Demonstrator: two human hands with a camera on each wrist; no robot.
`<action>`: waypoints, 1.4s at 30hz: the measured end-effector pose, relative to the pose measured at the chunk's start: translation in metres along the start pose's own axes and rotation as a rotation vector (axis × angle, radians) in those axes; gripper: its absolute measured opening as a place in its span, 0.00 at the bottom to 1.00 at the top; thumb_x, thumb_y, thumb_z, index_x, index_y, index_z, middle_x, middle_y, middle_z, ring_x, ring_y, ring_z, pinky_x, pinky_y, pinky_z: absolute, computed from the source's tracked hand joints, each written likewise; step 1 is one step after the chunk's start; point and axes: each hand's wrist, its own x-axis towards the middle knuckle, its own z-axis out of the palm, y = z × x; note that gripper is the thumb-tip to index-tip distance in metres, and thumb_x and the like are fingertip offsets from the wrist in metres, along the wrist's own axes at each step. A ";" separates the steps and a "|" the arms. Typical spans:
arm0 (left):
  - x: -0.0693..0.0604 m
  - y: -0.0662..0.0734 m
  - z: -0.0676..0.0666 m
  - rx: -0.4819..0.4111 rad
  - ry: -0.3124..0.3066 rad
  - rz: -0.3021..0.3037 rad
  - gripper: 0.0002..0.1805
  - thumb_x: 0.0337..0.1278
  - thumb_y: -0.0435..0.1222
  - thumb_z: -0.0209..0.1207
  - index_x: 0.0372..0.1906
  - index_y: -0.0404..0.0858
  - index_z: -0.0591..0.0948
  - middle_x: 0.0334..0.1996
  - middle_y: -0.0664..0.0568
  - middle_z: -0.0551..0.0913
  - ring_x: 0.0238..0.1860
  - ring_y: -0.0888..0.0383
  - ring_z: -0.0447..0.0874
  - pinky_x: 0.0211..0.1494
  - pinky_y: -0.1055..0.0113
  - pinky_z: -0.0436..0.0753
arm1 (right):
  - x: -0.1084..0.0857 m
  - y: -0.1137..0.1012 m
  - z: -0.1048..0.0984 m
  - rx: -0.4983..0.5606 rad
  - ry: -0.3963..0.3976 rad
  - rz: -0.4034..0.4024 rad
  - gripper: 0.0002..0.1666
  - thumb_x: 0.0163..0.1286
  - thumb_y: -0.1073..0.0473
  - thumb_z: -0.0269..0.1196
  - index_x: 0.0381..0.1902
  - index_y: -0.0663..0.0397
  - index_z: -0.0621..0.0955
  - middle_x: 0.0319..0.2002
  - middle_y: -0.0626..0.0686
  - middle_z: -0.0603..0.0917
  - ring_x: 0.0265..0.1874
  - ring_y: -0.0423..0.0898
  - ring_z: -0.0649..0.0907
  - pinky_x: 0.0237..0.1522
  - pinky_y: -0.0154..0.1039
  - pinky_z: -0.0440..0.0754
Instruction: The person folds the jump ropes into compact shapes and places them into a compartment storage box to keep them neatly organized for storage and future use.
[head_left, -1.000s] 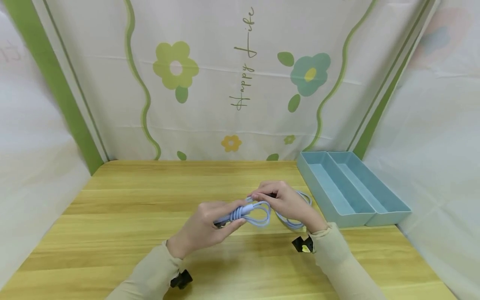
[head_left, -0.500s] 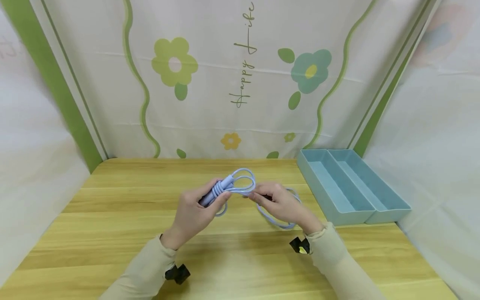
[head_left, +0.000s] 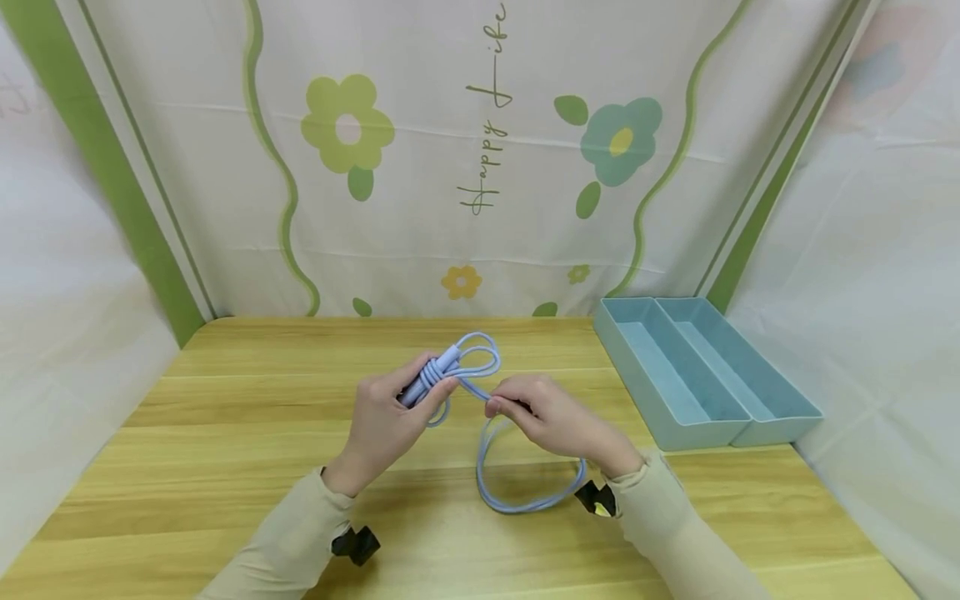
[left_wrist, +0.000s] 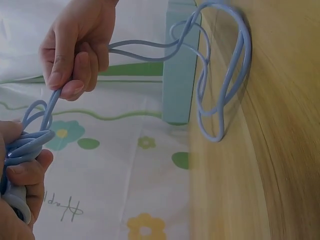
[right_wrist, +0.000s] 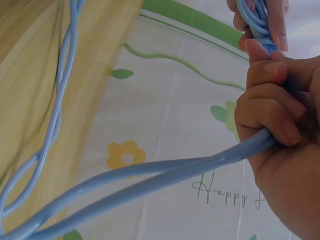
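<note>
We see the left hand (head_left: 381,421) gripping a glossy light-blue cord bundle (head_left: 438,372), thumb and fingers closed around its lower part. The cord is wound in several tight coils about a smooth light-blue cylinder, and two rounded loops project from the upper end. The bundle is above the table, tilted up toward the right.

To the right of it, we find the right hand (head_left: 558,421) with its fingers curled around the running cord, the thumb against the forefinger. A short taut length joins the bundle to this grip. From the other side of the right hand, doubled strands hang in a wide light-blue trailing loop (head_left: 517,507); we cannot tell whether its lowest part touches the table.

At the wrists we note beige fabric sleeves (head_left: 285,533), each with a small black block (head_left: 356,546) beside the cuff. Beneath lies a yellow wood-grain table (head_left: 225,467). At its far right, two light-blue rectangular trays (head_left: 701,437) stand side by side. Behind hangs a white flower-printed fabric backdrop (head_left: 420,225).
</note>
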 end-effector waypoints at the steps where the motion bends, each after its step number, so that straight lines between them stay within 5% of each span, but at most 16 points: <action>1: 0.000 0.000 0.000 0.009 -0.003 0.003 0.15 0.53 0.30 0.70 0.47 0.32 0.85 0.31 0.49 0.87 0.22 0.62 0.83 0.25 0.73 0.80 | 0.000 0.000 0.000 -0.001 0.000 -0.001 0.10 0.76 0.64 0.56 0.37 0.51 0.84 0.33 0.42 0.83 0.28 0.37 0.76 0.34 0.34 0.78; 15: -0.002 -0.002 0.003 0.103 -0.045 0.072 0.15 0.55 0.35 0.71 0.46 0.33 0.83 0.26 0.52 0.84 0.19 0.64 0.79 0.22 0.73 0.78 | 0.000 0.001 0.001 -0.042 0.004 -0.015 0.10 0.75 0.65 0.56 0.35 0.52 0.83 0.30 0.42 0.81 0.23 0.35 0.72 0.29 0.32 0.76; 30: -0.010 -0.004 0.010 0.215 -0.181 0.129 0.19 0.51 0.31 0.72 0.45 0.31 0.78 0.21 0.53 0.76 0.17 0.66 0.67 0.19 0.78 0.69 | 0.001 -0.001 0.004 -0.086 -0.007 -0.018 0.11 0.76 0.65 0.56 0.34 0.53 0.83 0.30 0.43 0.82 0.24 0.35 0.75 0.31 0.31 0.77; 42: -0.016 0.002 0.015 0.387 -0.288 0.216 0.25 0.52 0.35 0.72 0.51 0.27 0.76 0.24 0.49 0.80 0.20 0.63 0.73 0.23 0.78 0.74 | 0.001 -0.006 0.014 -0.077 -0.047 -0.009 0.12 0.77 0.64 0.55 0.31 0.51 0.80 0.28 0.41 0.79 0.25 0.35 0.73 0.32 0.30 0.76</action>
